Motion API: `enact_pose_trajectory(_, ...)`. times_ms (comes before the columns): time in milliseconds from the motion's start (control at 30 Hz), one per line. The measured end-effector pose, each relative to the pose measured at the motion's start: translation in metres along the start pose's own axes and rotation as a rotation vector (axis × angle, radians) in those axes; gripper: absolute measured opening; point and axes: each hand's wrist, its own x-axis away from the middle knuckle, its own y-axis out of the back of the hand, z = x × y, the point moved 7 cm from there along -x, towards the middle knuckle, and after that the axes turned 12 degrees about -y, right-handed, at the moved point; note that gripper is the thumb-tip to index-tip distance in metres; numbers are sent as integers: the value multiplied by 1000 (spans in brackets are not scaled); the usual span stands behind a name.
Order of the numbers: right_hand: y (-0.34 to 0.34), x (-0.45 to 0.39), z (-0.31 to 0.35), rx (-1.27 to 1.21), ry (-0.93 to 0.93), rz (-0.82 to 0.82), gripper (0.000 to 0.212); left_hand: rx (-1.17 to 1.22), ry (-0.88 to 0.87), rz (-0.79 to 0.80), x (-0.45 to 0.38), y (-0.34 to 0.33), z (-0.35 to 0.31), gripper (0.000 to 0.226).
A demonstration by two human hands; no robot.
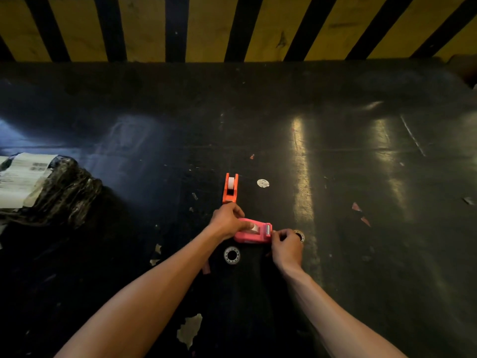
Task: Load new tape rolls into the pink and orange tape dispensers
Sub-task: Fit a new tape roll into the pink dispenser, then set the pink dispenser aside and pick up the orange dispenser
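Observation:
The pink tape dispenser (254, 235) lies on the dark floor with a white roll in its cradle. My left hand (227, 220) grips its left end, thumb resting on the roll. At the cutter end, my right hand (285, 244) pinches with closed fingers, seemingly on the tape's end. The orange tape dispenser (230, 188) stands just beyond my left hand with a white roll seated in it. A spent tape core (231, 255) lies flat below the pink dispenser. Another ring (299, 235) peeks out behind my right hand.
A black plastic-wrapped parcel with a white shipping label (46, 187) sits at the left. A round white sticker (262, 183) lies right of the orange dispenser. Paper scraps dot the floor. A yellow-and-black striped wall (232, 27) runs along the far edge.

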Motion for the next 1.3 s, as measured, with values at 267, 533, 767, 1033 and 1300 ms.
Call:
enact_pose_trajectory(267, -3, -4, -2, 23, -21, 33, 17, 5, 10, 24, -5, -4, 0, 38)
enact_pose_trajectory(533, 29, 5, 27, 104, 277, -73, 40, -15, -291, -225, 21, 12, 11, 22)
enact_pose_trajectory(767, -17, 19, 54, 887, 791, 292, 89, -416, -136, -369, 35, 14, 79, 56)
enact_pose_trajectory(1033, -11, -20, 64, 796, 690, 274, 85, -644, -123, -335, 38, 6, 98, 62)
enact_pose_trajectory(1300, 9, -60, 99, 326, 362, -120, 68, -658, -109, -347, 34, 4, 102, 63)
